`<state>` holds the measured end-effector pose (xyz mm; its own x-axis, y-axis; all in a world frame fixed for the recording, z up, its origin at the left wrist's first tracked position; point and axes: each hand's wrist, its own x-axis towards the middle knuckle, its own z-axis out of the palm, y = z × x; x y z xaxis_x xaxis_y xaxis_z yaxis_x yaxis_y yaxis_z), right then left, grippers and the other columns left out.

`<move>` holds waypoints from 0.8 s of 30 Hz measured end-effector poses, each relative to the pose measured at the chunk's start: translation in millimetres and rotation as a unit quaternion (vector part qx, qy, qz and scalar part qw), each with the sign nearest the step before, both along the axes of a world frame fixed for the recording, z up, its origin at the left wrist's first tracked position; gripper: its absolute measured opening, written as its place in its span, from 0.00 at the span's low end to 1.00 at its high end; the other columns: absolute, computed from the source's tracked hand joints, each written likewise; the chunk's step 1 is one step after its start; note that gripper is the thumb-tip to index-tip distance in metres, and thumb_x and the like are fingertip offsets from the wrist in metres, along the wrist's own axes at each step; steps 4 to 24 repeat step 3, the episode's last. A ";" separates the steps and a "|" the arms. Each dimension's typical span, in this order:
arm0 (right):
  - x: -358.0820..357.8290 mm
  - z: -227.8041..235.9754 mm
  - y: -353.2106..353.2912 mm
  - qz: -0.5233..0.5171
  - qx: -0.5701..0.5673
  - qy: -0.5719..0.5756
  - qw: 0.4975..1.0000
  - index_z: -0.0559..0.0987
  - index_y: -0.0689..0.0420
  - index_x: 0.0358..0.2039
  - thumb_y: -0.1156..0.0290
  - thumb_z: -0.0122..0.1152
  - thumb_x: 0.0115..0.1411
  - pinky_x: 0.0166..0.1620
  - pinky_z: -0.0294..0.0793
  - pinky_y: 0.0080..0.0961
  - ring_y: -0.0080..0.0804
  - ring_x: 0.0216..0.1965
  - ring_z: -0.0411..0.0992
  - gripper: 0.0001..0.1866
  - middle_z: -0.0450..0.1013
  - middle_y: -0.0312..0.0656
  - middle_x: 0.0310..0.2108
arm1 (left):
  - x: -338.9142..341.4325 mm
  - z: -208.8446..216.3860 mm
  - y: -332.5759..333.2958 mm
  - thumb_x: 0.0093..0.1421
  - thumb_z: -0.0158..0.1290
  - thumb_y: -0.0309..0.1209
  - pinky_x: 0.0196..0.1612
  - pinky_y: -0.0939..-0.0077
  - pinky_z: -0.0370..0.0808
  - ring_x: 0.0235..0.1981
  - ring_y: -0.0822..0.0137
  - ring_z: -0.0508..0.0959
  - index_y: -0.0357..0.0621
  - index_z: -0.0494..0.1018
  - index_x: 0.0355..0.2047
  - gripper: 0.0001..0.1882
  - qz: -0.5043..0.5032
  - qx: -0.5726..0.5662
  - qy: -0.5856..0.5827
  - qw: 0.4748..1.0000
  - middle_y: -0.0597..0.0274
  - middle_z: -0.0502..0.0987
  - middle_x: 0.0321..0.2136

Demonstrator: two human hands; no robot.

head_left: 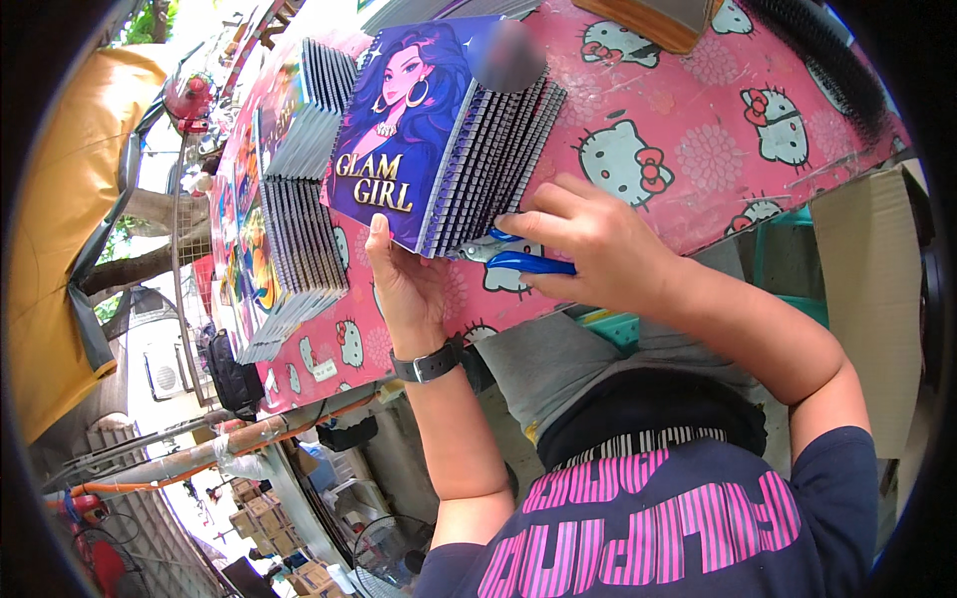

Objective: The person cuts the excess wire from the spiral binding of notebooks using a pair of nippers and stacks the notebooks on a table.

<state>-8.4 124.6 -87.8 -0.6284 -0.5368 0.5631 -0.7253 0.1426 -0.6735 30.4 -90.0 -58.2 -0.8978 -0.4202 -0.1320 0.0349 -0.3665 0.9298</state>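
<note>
A stack of spiral notebooks, the top one with a purple illustrated cover, lies at the far middle of the table, its black wire bindings facing right. My left hand is closed on the near corner of a notebook, thumb on the cover and fingers mostly hidden beneath. In my right hand is a pair of blue-handled pliers, held across the palm and fingers. Their metal jaws are at the near end of the notebook's wire binding; whether they grip the wire is too small to tell.
More stacked spiral notebooks stand to the left. Pink cloth with cartoon cats covers the table. A brown wooden object sits at the far edge, a dark bristly strip at far right. Cardboard stands beside the table.
</note>
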 end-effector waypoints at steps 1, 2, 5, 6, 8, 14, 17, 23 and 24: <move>-4.1 2.7 1.5 0.091 0.031 -0.186 0.978 0.78 0.53 0.43 0.64 0.67 0.46 0.46 0.69 0.36 0.38 0.43 0.69 0.21 0.72 0.38 0.39 | -0.1 0.4 0.0 0.64 0.50 0.46 0.31 0.77 0.69 0.24 0.76 0.68 0.46 0.69 0.44 0.18 -0.006 -0.003 0.002 1.000 0.70 0.74 0.32; -11.5 9.9 4.0 0.180 0.061 -0.362 0.912 0.78 0.53 0.44 0.62 0.67 0.50 0.48 0.69 0.37 0.37 0.45 0.69 0.21 0.73 0.37 0.43 | 0.3 0.0 -1.5 0.64 0.50 0.46 0.31 0.77 0.70 0.24 0.76 0.68 0.46 0.68 0.44 0.18 -0.011 -0.006 0.005 1.000 0.69 0.74 0.32; -20.7 19.1 6.9 0.262 0.089 -0.523 0.806 0.78 0.54 0.45 0.60 0.66 0.53 0.50 0.69 0.37 0.36 0.48 0.69 0.20 0.74 0.37 0.47 | 0.6 -0.5 -2.1 0.64 0.50 0.46 0.31 0.77 0.70 0.24 0.76 0.68 0.46 0.68 0.44 0.18 -0.010 -0.006 0.004 1.000 0.69 0.74 0.32; -20.7 19.1 6.9 0.262 0.089 -0.523 0.806 0.78 0.54 0.45 0.60 0.66 0.53 0.50 0.69 0.37 0.36 0.48 0.69 0.20 0.74 0.37 0.47 | 0.6 -0.5 -2.1 0.64 0.50 0.46 0.31 0.77 0.70 0.24 0.76 0.68 0.46 0.68 0.44 0.18 -0.010 -0.006 0.004 1.000 0.69 0.74 0.32; -20.7 19.1 6.9 0.262 0.089 -0.523 0.806 0.78 0.54 0.45 0.60 0.66 0.53 0.50 0.69 0.37 0.36 0.48 0.69 0.20 0.74 0.37 0.47 | 0.6 -0.5 -2.1 0.64 0.50 0.46 0.31 0.77 0.70 0.24 0.76 0.68 0.46 0.68 0.44 0.18 -0.010 -0.006 0.004 1.000 0.69 0.74 0.32; -20.7 19.1 6.9 0.262 0.089 -0.523 0.806 0.78 0.54 0.45 0.60 0.66 0.53 0.50 0.69 0.37 0.36 0.48 0.69 0.20 0.74 0.37 0.47 | 0.6 -0.5 -2.1 0.64 0.50 0.46 0.31 0.77 0.70 0.24 0.76 0.68 0.46 0.68 0.44 0.18 -0.010 -0.006 0.004 1.000 0.69 0.74 0.32; -20.7 19.1 6.9 0.262 0.089 -0.523 0.806 0.78 0.54 0.45 0.60 0.66 0.53 0.50 0.69 0.37 0.36 0.48 0.69 0.20 0.74 0.37 0.47 | 0.6 -0.5 -2.1 0.64 0.50 0.46 0.31 0.77 0.70 0.24 0.76 0.68 0.46 0.68 0.44 0.18 -0.010 -0.006 0.004 1.000 0.69 0.74 0.32; -20.7 19.1 6.9 0.262 0.089 -0.523 0.806 0.78 0.54 0.45 0.60 0.66 0.53 0.50 0.69 0.37 0.36 0.48 0.69 0.20 0.74 0.37 0.47 | 0.6 -0.5 -2.1 0.64 0.50 0.46 0.31 0.77 0.70 0.24 0.76 0.68 0.46 0.68 0.44 0.18 -0.010 -0.006 0.004 1.000 0.69 0.74 0.32; -20.7 19.1 6.9 0.262 0.089 -0.523 0.806 0.78 0.54 0.45 0.60 0.66 0.53 0.50 0.69 0.37 0.36 0.48 0.69 0.20 0.74 0.37 0.47 | 0.6 -0.5 -2.1 0.64 0.50 0.46 0.31 0.77 0.70 0.24 0.76 0.68 0.46 0.68 0.44 0.18 -0.010 -0.006 0.004 1.000 0.69 0.74 0.32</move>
